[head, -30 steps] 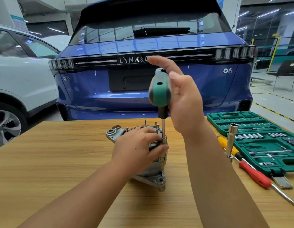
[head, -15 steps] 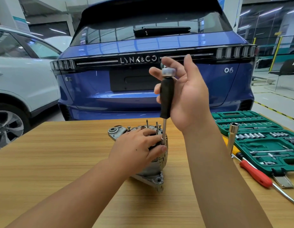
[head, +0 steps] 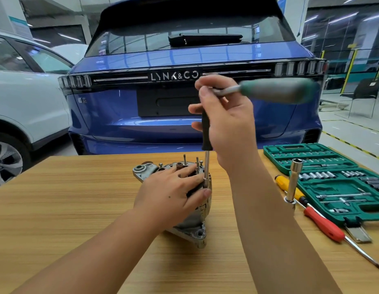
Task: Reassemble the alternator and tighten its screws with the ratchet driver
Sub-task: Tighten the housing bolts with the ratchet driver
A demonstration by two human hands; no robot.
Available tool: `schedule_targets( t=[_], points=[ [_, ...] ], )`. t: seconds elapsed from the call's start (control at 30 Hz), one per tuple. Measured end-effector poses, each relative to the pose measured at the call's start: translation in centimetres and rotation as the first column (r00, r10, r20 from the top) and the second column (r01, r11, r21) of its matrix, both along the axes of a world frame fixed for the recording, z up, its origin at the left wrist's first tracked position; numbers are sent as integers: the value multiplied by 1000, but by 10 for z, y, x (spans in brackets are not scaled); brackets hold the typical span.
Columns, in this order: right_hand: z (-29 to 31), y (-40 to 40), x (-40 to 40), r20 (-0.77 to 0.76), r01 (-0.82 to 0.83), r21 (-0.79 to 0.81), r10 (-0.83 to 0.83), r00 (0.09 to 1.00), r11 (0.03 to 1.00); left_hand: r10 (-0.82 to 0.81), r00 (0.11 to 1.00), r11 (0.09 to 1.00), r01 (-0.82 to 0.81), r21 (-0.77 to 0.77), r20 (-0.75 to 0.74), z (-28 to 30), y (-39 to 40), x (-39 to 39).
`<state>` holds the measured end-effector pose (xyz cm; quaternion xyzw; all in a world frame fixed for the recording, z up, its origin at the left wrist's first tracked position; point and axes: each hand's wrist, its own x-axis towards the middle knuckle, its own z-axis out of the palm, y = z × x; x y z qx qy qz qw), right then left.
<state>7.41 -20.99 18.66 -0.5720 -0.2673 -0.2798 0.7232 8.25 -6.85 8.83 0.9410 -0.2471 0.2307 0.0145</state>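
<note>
A grey metal alternator [head: 190, 228] stands on the wooden table [head: 57, 209], studs and screws sticking up from its top. My left hand [head: 173, 192] rests on top of it, fingers curled over the housing and the thumb beside the driver's socket end. The ratchet driver [head: 206, 132] stands upright on a screw at the alternator's right edge. Its green handle [head: 275, 91] sticks out sideways to the right, blurred. My right hand [head: 224, 115] grips the driver's black shaft and head from the right.
An open green socket-set case [head: 333, 179] lies at the table's right. In front of it lie a yellow-handled screwdriver [head: 288, 187], a red-handled screwdriver [head: 324, 225] and an upright steel socket extension [head: 294, 179]. A blue car and a white car stand behind the table.
The green ratchet handle has swung round from facing me to pointing right. My right hand shifted its hold on the driver. The left hand stayed on the alternator.
</note>
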Motion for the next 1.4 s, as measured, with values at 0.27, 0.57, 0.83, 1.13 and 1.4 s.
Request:
schedule_targets(
  t=[0.27, 0.57, 0.83, 1.13, 1.4],
  points=[
    [3, 3, -2, 5, 16, -180, -15, 1000, 983, -2, 1000, 999, 3, -45, 28, 0, -2, -1],
    [1, 1, 2, -102, 78, 126, -65, 993, 989, -41, 998, 997, 44, -57, 39, 1, 0, -2],
    [6, -13, 1, -300, -407, 314, 496, 815, 858, -96, 992, 990, 104, -98, 86, 0, 3, 0],
    [-2, -2, -1, 63, 111, -160, -102, 993, 981, -70, 993, 992, 80, -103, 93, -1, 1, 0],
    [5, 1, -8, -82, -160, -100, 152, 985, 982, -82, 991, 991, 92, -93, 110, -1, 2, 0]
  ],
)
